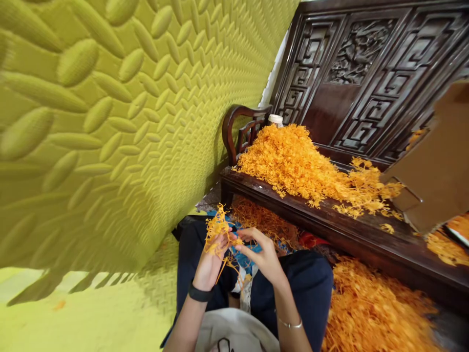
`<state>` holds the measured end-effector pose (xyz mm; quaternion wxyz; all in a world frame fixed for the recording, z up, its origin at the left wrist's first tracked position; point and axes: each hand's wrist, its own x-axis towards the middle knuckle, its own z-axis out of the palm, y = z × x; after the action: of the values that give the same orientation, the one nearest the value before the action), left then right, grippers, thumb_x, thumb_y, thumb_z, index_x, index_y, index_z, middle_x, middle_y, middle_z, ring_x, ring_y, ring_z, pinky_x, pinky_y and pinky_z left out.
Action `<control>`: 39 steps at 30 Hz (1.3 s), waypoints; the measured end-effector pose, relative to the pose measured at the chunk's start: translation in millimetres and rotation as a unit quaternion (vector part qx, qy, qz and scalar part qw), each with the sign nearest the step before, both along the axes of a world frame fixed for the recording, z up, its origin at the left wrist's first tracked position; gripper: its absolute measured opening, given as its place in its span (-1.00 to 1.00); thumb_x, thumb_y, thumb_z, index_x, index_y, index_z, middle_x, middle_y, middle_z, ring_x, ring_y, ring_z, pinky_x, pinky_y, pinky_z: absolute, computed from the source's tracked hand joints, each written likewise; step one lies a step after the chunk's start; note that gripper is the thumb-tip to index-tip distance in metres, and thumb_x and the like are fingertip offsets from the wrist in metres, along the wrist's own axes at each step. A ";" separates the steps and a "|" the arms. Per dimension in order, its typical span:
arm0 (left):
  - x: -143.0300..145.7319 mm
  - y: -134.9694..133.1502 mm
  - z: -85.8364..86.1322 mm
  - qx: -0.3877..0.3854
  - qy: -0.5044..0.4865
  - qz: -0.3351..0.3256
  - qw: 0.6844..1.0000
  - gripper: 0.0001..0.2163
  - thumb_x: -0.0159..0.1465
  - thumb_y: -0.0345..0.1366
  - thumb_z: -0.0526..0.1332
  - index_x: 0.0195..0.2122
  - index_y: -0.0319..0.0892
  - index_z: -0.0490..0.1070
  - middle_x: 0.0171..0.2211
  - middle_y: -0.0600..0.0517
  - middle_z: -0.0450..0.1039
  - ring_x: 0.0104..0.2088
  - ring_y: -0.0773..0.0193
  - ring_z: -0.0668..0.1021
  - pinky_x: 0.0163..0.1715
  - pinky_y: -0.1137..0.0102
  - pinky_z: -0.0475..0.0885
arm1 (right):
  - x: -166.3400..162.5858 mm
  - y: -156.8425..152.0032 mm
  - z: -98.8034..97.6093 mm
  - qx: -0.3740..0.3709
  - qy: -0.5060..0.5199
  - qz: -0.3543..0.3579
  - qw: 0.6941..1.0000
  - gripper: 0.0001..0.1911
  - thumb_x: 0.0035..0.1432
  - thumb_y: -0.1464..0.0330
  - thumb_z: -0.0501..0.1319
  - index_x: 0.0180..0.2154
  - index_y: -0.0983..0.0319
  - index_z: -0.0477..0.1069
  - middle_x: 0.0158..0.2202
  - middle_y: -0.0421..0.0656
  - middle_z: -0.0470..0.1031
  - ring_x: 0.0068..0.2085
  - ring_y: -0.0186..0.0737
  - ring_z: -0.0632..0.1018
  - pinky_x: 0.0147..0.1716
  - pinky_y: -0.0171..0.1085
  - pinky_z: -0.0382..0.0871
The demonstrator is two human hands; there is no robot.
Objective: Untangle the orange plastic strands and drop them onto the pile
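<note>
A small bunch of thin, branching orange plastic pieces (217, 229) sits in my left hand (210, 261), whose fingers curl round it above my lap. My right hand (262, 256) is close beside it, thumb and fingertips pinched near an orange piece (237, 241) at the bunch's edge. The fingertips partly hide where that piece joins the others. A few orange stems hang below my left hand.
Ahead stands a dark carved wooden bench (252, 183) with a big orange heap (289, 156) on its seat. A cardboard piece (436, 156) leans at right. Another orange pile (373, 308) lies right of my knee. A yellow textured mat (110, 122) rises at left.
</note>
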<state>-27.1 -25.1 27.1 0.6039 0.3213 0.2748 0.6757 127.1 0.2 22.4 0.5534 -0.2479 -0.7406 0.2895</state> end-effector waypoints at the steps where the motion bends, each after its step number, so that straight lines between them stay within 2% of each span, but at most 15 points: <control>1: -0.5 -0.7 -0.1 0.008 0.009 -0.003 1.000 -0.64 -0.04 -0.16 0.43 -0.25 -0.24 0.57 -0.27 -0.12 0.51 -0.21 0.22 0.52 -0.12 0.38 0.41 | -2.6 -3.5 -2.4 0.010 0.011 -0.014 1.000 -0.81 0.12 0.33 0.27 -0.19 0.20 0.45 -0.22 -0.16 0.46 -0.22 -0.29 0.47 -0.21 -0.31 0.34; 4: -0.9 -2.7 -1.0 0.018 0.024 -0.009 1.000 -0.69 -0.04 -0.13 0.42 -0.30 -0.19 0.58 -0.30 -0.08 0.52 -0.24 0.26 0.53 -0.14 0.39 0.41 | -2.8 -9.0 -6.4 0.023 0.017 -0.025 0.999 -0.80 0.15 0.36 0.24 -0.15 0.19 0.45 -0.24 -0.16 0.42 -0.22 -0.32 0.45 -0.20 -0.34 0.32; 7: -0.4 -3.9 -4.2 0.024 0.029 -0.007 0.999 -0.72 -0.09 -0.14 0.44 -0.37 -0.17 0.59 -0.29 -0.05 0.52 -0.25 0.28 0.52 -0.14 0.44 0.40 | 0.4 -12.0 -9.5 0.038 -0.020 -0.024 0.999 -0.78 0.17 0.37 0.22 -0.10 0.19 0.42 -0.23 -0.15 0.36 -0.20 -0.34 0.42 -0.18 -0.36 0.29; 11: 0.9 -4.2 -7.9 0.034 0.047 -0.007 0.998 -0.73 -0.05 -0.16 0.43 -0.36 -0.21 0.58 -0.33 -0.05 0.52 -0.22 0.26 0.51 -0.11 0.44 0.36 | 0.5 -15.0 -13.2 0.075 -0.025 -0.056 0.995 -0.89 0.20 0.43 0.17 -0.20 0.21 0.40 -0.22 -0.14 0.33 -0.15 -0.32 0.39 -0.13 -0.33 0.25; 14: 2.9 -6.2 -5.5 0.037 0.064 -0.010 0.997 -0.74 -0.01 -0.16 0.41 -0.39 -0.25 0.56 -0.39 -0.06 0.49 -0.26 0.27 0.50 -0.11 0.44 0.35 | -1.1 -17.8 -12.0 0.073 -0.003 -0.036 0.997 -0.93 0.21 0.46 0.15 -0.27 0.21 0.38 -0.23 -0.15 0.37 -0.14 -0.28 0.40 -0.13 -0.29 0.24; 18: 6.8 -12.5 1.8 0.026 0.073 -0.019 0.997 -0.71 -0.08 -0.16 0.43 -0.52 -0.31 0.48 -0.54 -0.03 0.40 -0.46 0.34 0.43 -0.34 0.47 0.35 | -2.4 -23.7 -7.8 0.059 0.025 -0.012 0.998 -0.92 0.18 0.46 0.17 -0.33 0.20 0.42 -0.26 -0.15 0.41 -0.19 -0.26 0.43 -0.18 -0.27 0.26; 21: 10.2 -16.0 4.4 -0.014 0.061 -0.024 0.998 -0.63 -0.20 -0.14 0.48 -0.53 -0.32 0.44 -0.60 0.00 0.36 -0.59 0.40 0.36 -0.55 0.50 0.26 | -2.6 -27.0 -7.7 0.043 0.070 -0.012 0.997 -0.91 0.18 0.48 0.16 -0.36 0.21 0.39 -0.33 -0.17 0.40 -0.26 -0.28 0.43 -0.23 -0.29 0.27; 24: 16.2 -17.3 5.0 -0.046 0.038 -0.018 0.998 -0.56 -0.31 -0.10 0.51 -0.54 -0.31 0.42 -0.62 0.03 0.34 -0.61 0.43 0.34 -0.58 0.51 0.24 | -3.6 -29.2 -8.8 0.031 0.099 -0.022 0.994 -0.91 0.17 0.48 0.17 -0.38 0.21 0.35 -0.38 -0.20 0.38 -0.30 -0.31 0.41 -0.28 -0.32 0.26; 31: 39.1 -23.6 10.7 -0.066 0.000 -0.016 0.998 -0.52 -0.40 -0.12 0.52 -0.51 -0.31 0.46 -0.62 0.06 0.33 -0.61 0.47 0.33 -0.60 0.55 0.19 | -0.6 -32.6 -7.1 0.082 0.120 -0.169 0.975 -0.89 0.17 0.48 0.16 -0.42 0.22 0.34 -0.40 -0.20 0.37 -0.33 -0.30 0.41 -0.32 -0.33 0.27; 33: 37.3 -26.1 8.6 -0.066 -0.006 -0.003 0.998 -0.52 -0.40 -0.11 0.52 -0.50 -0.29 0.46 -0.59 0.07 0.35 -0.62 0.49 0.31 -0.60 0.55 0.18 | 16.3 -30.4 -0.2 0.075 0.175 -0.260 0.947 -0.93 0.16 0.45 0.18 -0.39 0.23 0.38 -0.38 -0.17 0.38 -0.32 -0.28 0.42 -0.32 -0.31 0.28; 34: 33.8 -26.8 6.5 -0.064 -0.009 0.006 0.998 -0.52 -0.39 -0.10 0.52 -0.49 -0.27 0.45 -0.59 0.08 0.35 -0.63 0.51 0.30 -0.61 0.56 0.16 | 28.4 -28.7 6.0 0.070 0.229 -0.317 0.918 -0.97 0.14 0.43 0.20 -0.37 0.24 0.39 -0.37 -0.16 0.40 -0.34 -0.28 0.42 -0.34 -0.30 0.29; 36: 22.8 -26.4 1.0 -0.051 -0.006 0.019 0.999 -0.54 -0.34 -0.09 0.51 -0.48 -0.26 0.45 -0.63 0.11 0.30 -0.65 0.52 0.26 -0.62 0.56 0.15 | 56.5 -24.4 24.0 0.090 0.363 -0.405 0.834 -0.90 0.06 0.41 0.28 -0.33 0.27 0.41 -0.36 -0.15 0.41 -0.40 -0.29 0.44 -0.37 -0.27 0.32; 37: 16.3 -25.0 -2.0 -0.036 -0.001 0.019 0.999 -0.57 -0.28 -0.09 0.50 -0.50 -0.27 0.44 -0.67 0.11 0.26 -0.65 0.51 0.25 -0.62 0.54 0.15 | 70.5 -21.5 35.0 0.130 0.418 -0.416 0.797 -0.83 -0.02 0.43 0.33 -0.33 0.28 0.39 -0.36 -0.15 0.42 -0.41 -0.28 0.45 -0.37 -0.25 0.35; 39: 4.0 -19.6 -8.0 -0.001 0.013 0.010 1.000 -0.63 -0.16 -0.10 0.47 -0.55 -0.30 0.42 -0.67 0.08 0.24 -0.62 0.45 0.29 -0.56 0.50 0.22 | 95.0 -12.1 57.7 0.227 0.461 -0.398 0.760 -0.69 -0.13 0.49 0.39 -0.29 0.28 0.38 -0.39 -0.17 0.42 -0.41 -0.25 0.47 -0.34 -0.20 0.39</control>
<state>-23.1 -44.7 19.1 0.5939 0.3267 0.2870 0.6770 222.0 -12.0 80.0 0.9334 -0.2246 -0.2747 -0.0540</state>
